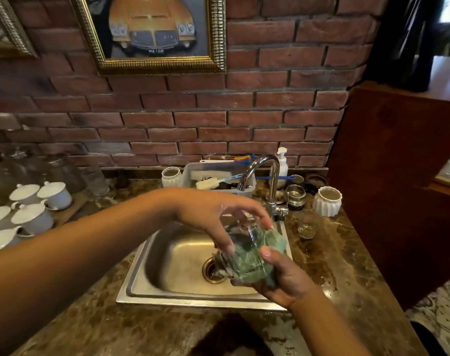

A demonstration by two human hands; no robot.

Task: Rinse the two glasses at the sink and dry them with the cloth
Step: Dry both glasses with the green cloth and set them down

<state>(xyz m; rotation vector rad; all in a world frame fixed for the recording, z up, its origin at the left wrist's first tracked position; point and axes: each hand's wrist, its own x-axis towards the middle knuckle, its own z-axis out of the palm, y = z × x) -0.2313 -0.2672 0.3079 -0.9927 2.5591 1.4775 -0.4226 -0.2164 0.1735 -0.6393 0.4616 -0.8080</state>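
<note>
A clear glass [244, 249] is held tilted over the steel sink [175, 255], near its right side. My left hand [218, 214] grips the glass from above with curled fingers. My right hand [283, 276] cups a green cloth [275, 242] from below and presses it round the glass; cloth shows through the glass wall. A second glass [306, 226] stands upright on the counter to the right of the tap [267, 181], apart from both hands.
Behind the sink stand a plastic tub with brushes [218, 181], a soap pump [282, 163] and two white ribbed pots [327, 201]. White lidded cups [33, 206] and glassware crowd the left counter. A wooden panel [398, 176] rises on the right, a brick wall behind.
</note>
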